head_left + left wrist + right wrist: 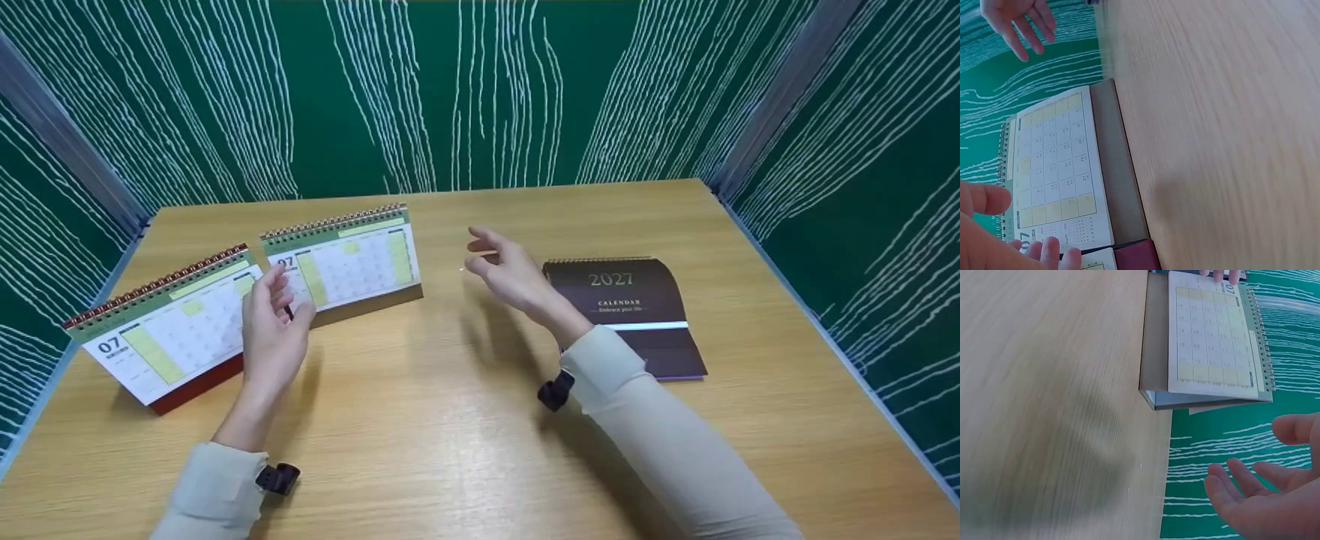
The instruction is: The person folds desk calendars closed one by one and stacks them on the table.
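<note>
Two desk calendars stand propped on the table's left side, both showing page 07. The nearer calendar point(202, 315) has a red base and red binding; the farther calendar point(352, 259) has a brown base. My left hand point(274, 326) hovers in front of where they meet, fingers loosely bent, holding nothing. In the left wrist view its fingertips point(1050, 253) overlap the brown-based calendar's corner. My right hand point(514, 274) is held above the table with relaxed, spread fingers and nothing in it. Behind its wrist lies a dark brown 2027 calendar point(637, 300) with a pale band across it, partly covered by the forearm.
The wooden table point(450, 420) has green, white-streaked panels point(427, 97) around its back and sides. Metal posts point(780, 97) rise at the back corners. A small black camera point(556, 391) sits at the right wrist, another camera point(277, 478) at the left.
</note>
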Demonstrator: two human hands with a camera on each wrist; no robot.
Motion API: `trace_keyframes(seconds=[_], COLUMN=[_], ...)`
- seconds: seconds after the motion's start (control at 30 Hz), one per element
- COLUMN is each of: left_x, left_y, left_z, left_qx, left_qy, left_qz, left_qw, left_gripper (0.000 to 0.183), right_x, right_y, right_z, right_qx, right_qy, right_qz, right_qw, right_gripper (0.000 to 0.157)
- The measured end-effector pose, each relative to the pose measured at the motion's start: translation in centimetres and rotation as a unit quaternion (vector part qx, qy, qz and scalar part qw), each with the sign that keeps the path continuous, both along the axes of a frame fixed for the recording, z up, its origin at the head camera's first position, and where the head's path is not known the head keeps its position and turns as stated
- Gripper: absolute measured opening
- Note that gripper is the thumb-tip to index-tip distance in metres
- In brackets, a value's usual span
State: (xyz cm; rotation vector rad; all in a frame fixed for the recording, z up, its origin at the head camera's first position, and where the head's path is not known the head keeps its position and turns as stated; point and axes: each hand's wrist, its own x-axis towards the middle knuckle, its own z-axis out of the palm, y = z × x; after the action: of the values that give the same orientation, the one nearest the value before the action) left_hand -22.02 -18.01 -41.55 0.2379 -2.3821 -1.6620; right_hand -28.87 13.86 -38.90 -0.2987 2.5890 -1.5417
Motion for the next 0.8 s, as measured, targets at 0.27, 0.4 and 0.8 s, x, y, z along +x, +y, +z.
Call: trace_keyframes(seconds=[0.27,0.4,0.8], left_x=[-0.2,-0.2,-0.5], left_y=[1.1,1.4,1.0], left_z=[-1.0,-1.3,-0.8], left_qx=[0.002,-0.001,0.020], left_qy=[0.004,-0.004,-0.021], left_qz=[0.020,0.029,0.036], left_qw=[0.9998,0.9996,0.9990], left_gripper=[0.078,0.081,0.087], right_x=[-0.5,-0.7,-1.4], right_y=[-2.1,-3.3,-5.7], right_z=[0.4,0.6,1.1], right_qx=[-0.007,-0.002,0.005], right_qy=[-0.014,-0.024,-0.046], right_qz=[0.002,0.006,0.015], right_qw=[1.000,1.000,0.999], right_gripper=[0.057,0.058,0.061])
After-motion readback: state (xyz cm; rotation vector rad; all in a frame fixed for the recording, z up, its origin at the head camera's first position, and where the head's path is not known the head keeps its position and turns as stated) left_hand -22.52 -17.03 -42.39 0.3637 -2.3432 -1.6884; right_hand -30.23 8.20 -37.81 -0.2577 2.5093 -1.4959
